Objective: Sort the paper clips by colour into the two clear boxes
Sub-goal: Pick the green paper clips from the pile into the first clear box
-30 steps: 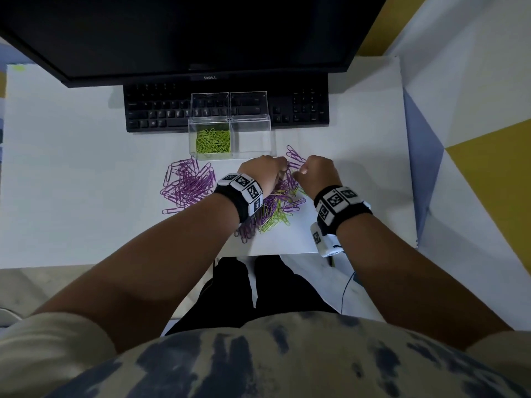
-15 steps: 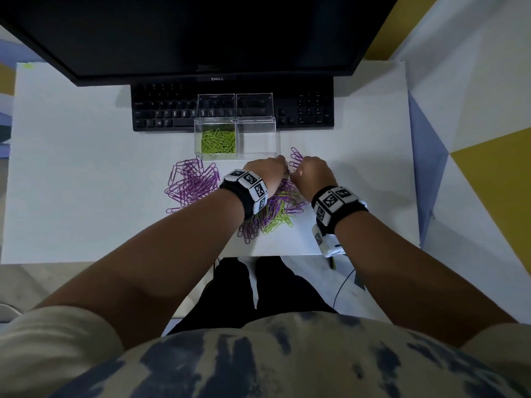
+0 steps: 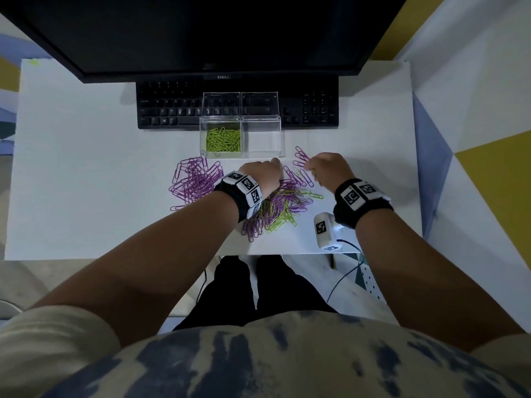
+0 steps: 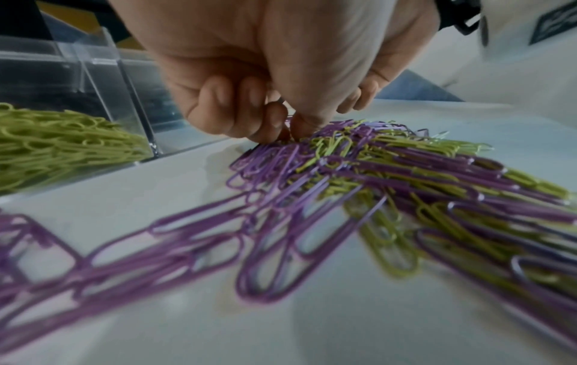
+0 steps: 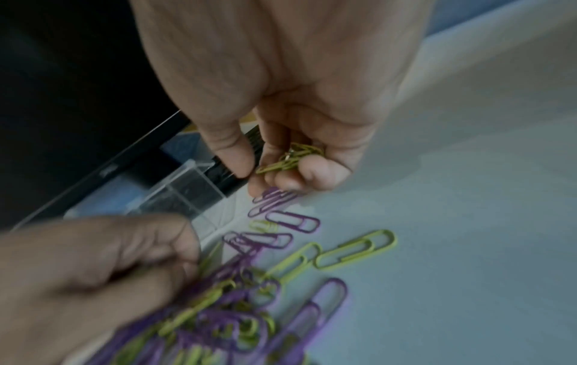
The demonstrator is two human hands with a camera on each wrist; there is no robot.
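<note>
Two clear boxes stand side by side in front of the keyboard. The left box (image 3: 219, 119) holds green clips (image 3: 223, 140); the right box (image 3: 263, 139) looks empty. A mixed pile of purple and green clips (image 3: 280, 206) lies below them, and a purple-only pile (image 3: 195, 182) lies to its left. My left hand (image 3: 263, 175) hangs over the mixed pile, its thumb and fingers (image 4: 274, 123) pinching clips at the pile's far edge. My right hand (image 5: 262, 172) is right of the pile, fingers curled round several green clips (image 5: 290, 158). Loose purple clips (image 3: 300, 158) lie by it.
A black keyboard (image 3: 172, 110) and a dark monitor (image 3: 201, 30) stand behind the boxes on the white desk (image 3: 86, 168). A white tagged device (image 3: 324, 231) with a cable sits near the desk's front edge, below my right wrist.
My right hand has drawn away to the right from my left hand, which stays at the far edge of the mixed pile. More loose clips show between the two hands.
</note>
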